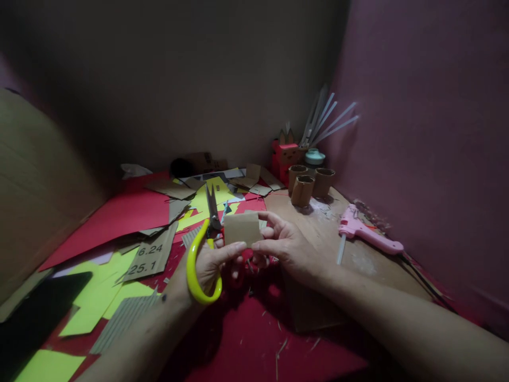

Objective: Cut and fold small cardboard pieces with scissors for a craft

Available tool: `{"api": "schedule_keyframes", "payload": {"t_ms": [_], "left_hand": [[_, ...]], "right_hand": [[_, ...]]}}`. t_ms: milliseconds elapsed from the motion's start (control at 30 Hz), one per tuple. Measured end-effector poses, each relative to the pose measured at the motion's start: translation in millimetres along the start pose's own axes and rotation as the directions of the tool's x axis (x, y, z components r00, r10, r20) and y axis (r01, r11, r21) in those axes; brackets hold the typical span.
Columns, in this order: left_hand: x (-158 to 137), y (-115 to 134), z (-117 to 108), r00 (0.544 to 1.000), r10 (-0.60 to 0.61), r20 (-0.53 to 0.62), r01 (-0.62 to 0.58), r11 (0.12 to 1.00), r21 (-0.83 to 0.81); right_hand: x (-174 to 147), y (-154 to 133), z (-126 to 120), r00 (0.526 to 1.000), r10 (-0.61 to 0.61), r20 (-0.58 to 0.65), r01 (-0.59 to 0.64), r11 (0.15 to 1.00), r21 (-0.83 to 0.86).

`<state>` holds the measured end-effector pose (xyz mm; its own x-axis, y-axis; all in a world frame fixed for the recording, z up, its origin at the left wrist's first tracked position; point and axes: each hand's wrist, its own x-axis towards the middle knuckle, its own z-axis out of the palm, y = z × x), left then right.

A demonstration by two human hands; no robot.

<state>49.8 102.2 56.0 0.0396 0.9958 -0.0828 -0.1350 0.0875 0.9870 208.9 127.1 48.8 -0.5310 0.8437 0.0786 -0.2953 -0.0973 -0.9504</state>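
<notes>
A small rectangular piece of cardboard (240, 229) is held upright between both hands in the middle of the view. My left hand (210, 265) pinches its lower left edge with the thumb in front. Scissors with yellow handles (192, 265) also hang at that hand, blades pointing up and slightly apart; how the fingers hold them is partly hidden. My right hand (284, 241) grips the right side of the cardboard, thumb along the lower edge and index finger at the top corner. Something red shows beneath and behind the fingers, too covered to name.
Cardboard scraps (149, 257), yellow paper (99, 286) and red sheets (115, 217) litter the left. Three cardboard tubes (303, 191) stand back right near a red box with a face (287, 156). A pink glue gun (368, 232) lies on a brown board (358, 270) by the wall.
</notes>
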Motion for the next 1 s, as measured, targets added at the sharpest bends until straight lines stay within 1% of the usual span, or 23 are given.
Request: {"api": "schedule_keyframes", "payload": {"t_ms": [100, 200, 267, 367, 433, 467, 500, 567, 633, 667, 733, 833, 933, 1000], "left_hand": [[0.1, -5.5, -0.6, 0.994, -0.093, 0.053, 0.094, 0.996, -0.011], [-0.6, -8.5, 0.6, 0.995, -0.087, 0.046, 0.089, 0.995, -0.042], [-1.1, -8.6, 2.5, 0.994, -0.085, 0.063, 0.088, 0.995, -0.053], [-0.5, -7.3, 4.2, 0.986, -0.067, 0.156, 0.073, 0.997, -0.038], [1.0, -6.2, 2.7, 0.974, -0.061, 0.217, 0.066, 0.998, -0.016], [1.9, -5.5, 0.8, 0.976, -0.058, 0.212, 0.061, 0.998, -0.006], [3.0, -4.6, -1.8, 0.982, -0.052, 0.18, 0.053, 0.999, 0.0], [5.0, -1.9, -8.6, 0.998, -0.014, 0.064, 0.015, 1.0, -0.008], [6.8, 1.8, -16.0, 0.997, 0.056, -0.052, -0.057, 0.998, -0.021], [7.4, 3.8, -19.2, 0.993, 0.088, -0.075, -0.089, 0.996, -0.018], [7.6, 7.0, -23.7, 0.988, 0.135, -0.073, -0.135, 0.991, 0.006], [5.5, 7.8, -24.1, 0.989, 0.145, -0.036, -0.144, 0.989, 0.038], [2.3, 4.6, -20.0, 0.979, 0.187, -0.076, -0.177, 0.977, 0.121], [0.2, 2.8, -16.9, 0.967, 0.234, -0.103, -0.212, 0.958, 0.193]], "right_hand": [[0.5, -0.8, -0.3, 1.0, 0.007, -0.012, -0.008, 1.0, -0.018], [-0.7, -1.8, 2.5, 1.0, -0.005, -0.001, 0.005, 1.0, 0.0], [-1.8, -1.0, 4.9, 1.0, -0.013, 0.027, 0.013, 1.0, 0.009], [-2.8, 0.5, 6.6, 0.994, -0.01, 0.105, 0.014, 0.999, -0.036], [-3.1, -0.8, 6.0, 0.994, 0.008, 0.105, -0.001, 0.997, -0.072], [-3.2, -2.4, 5.3, 0.996, 0.021, 0.086, -0.014, 0.996, -0.086], [-3.3, -4.5, 4.5, 0.998, 0.026, 0.062, -0.02, 0.995, -0.102], [-3.3, -9.2, 2.9, 1.0, 0.015, 0.021, -0.012, 0.988, -0.155], [-3.6, -12.8, 1.9, 1.0, -0.003, 0.009, 0.005, 0.972, -0.233], [-3.9, -13.8, 1.7, 1.0, -0.01, 0.006, 0.011, 0.961, -0.275], [-4.8, -14.3, 1.6, 1.0, -0.013, 0.014, 0.017, 0.936, -0.352], [-6.6, -13.4, 1.6, 0.996, -0.056, 0.065, 0.08, 0.878, -0.472], [-7.8, -13.3, 1.5, 0.989, -0.1, 0.106, 0.144, 0.781, -0.608], [-8.2, -13.8, 1.3, 0.99, -0.092, 0.103, 0.138, 0.7, -0.701]]}}
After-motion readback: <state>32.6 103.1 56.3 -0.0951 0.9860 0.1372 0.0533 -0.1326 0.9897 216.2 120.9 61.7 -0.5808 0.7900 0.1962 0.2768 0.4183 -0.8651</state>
